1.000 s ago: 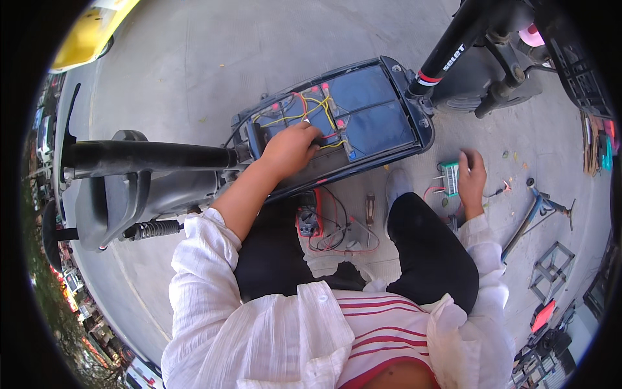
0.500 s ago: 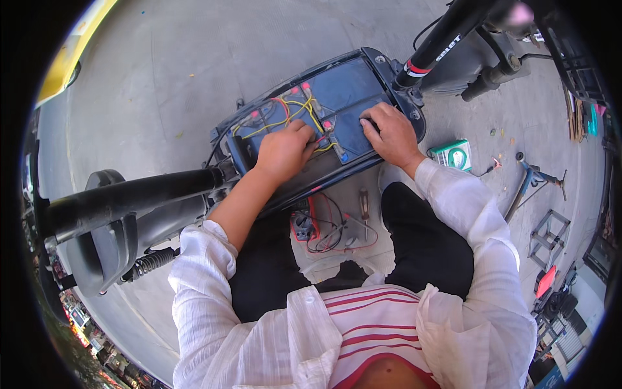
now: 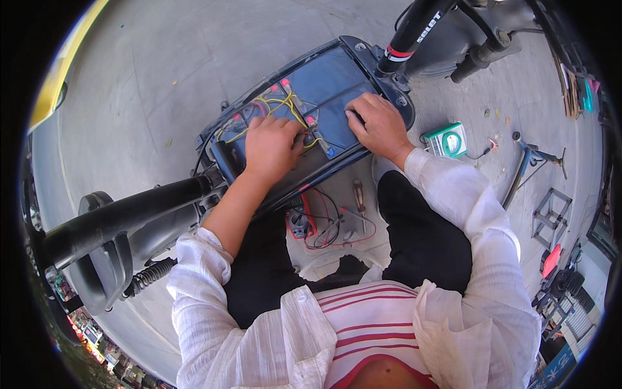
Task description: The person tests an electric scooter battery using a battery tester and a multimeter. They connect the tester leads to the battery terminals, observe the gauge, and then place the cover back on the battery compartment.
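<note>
Dark blue batteries [image 3: 337, 74] sit side by side in the open black floor tray [image 3: 259, 84] of a scooter. Yellow wires [image 3: 280, 102] and a pink one run between terminals with red caps, and one terminal has a blue cap [image 3: 330, 152]. My left hand [image 3: 272, 146] lies over the near-left part of the batteries, fingers bent beside the wires. Its fingertips are hidden, so what they grip cannot be made out. My right hand [image 3: 381, 128] rests on the right-hand battery with fingers curled and nothing visible in them.
Between my legs lie a red multimeter [image 3: 300, 220] with tangled leads and a screwdriver [image 3: 359, 198]. A green-and-white charger [image 3: 447, 139] is on the ground to the right, near a blue metal stand [image 3: 528, 159] and a grey metal frame [image 3: 552, 211]. Black scooter tubes [image 3: 129, 211] flank the tray.
My left hand has turned, its knuckles now farther left over the wires. The right hand stays on the battery. The whole view has shifted slightly.
</note>
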`<state>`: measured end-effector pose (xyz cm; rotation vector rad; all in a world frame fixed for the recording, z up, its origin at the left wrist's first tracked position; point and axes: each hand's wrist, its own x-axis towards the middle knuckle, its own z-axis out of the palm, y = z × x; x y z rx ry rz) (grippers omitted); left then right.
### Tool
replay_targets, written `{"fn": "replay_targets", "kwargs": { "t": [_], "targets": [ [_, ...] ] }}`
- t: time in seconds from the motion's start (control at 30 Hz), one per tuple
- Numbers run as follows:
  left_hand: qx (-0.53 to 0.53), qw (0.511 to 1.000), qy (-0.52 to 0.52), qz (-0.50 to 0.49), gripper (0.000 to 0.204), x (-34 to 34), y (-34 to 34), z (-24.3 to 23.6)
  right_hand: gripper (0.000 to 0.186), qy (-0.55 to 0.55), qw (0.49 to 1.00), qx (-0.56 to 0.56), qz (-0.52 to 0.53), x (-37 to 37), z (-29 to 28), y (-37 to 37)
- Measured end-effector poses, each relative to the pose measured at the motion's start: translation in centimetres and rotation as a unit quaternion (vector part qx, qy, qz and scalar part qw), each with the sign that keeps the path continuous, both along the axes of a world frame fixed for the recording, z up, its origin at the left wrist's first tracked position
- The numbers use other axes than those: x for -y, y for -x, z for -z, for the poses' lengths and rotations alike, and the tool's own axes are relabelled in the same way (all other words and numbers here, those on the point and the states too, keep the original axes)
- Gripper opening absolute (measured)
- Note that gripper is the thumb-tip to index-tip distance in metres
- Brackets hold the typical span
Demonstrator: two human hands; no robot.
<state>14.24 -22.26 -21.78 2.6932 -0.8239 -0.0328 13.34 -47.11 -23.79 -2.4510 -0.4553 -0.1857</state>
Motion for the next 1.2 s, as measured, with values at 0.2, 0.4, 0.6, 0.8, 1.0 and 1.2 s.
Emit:
{"fn": "replay_targets", "kwargs": {
  "t": [0.2,0.4,0.6,0.8,1.0,1.2],
  "targets": [
    [0.008,0.997,0.065,-0.047,0.014,0.7,0.4,0.7,0.01,0.0,1.0,0.013,0.007,0.2,0.1,0.0],
    [-0.042,0.989,0.074,-0.12,0.015,2.4,0.7,1.3,0.011,0.013,1.0,0.022,0.002,0.1,0.3,0.0],
    [-0.04,0.987,0.099,-0.117,0.015,2.5,0.6,1.8,0.011,0.016,1.0,0.025,0.005,0.1,0.3,0.0],
    [-0.136,0.964,0.153,-0.17,0.015,2.9,0.5,1.8,0.011,0.016,1.0,0.023,0.006,0.2,0.3,0.1],
    [-0.179,0.951,0.16,-0.193,0.014,2.2,0.0,2.4,0.011,0.005,1.0,0.016,0.004,0.0,0.2,0.0],
    [-0.142,0.965,0.168,-0.143,0.012,2.0,-0.1,2.2,0.01,-0.005,1.0,0.012,0.007,0.1,0.1,0.0]
  ]
}}
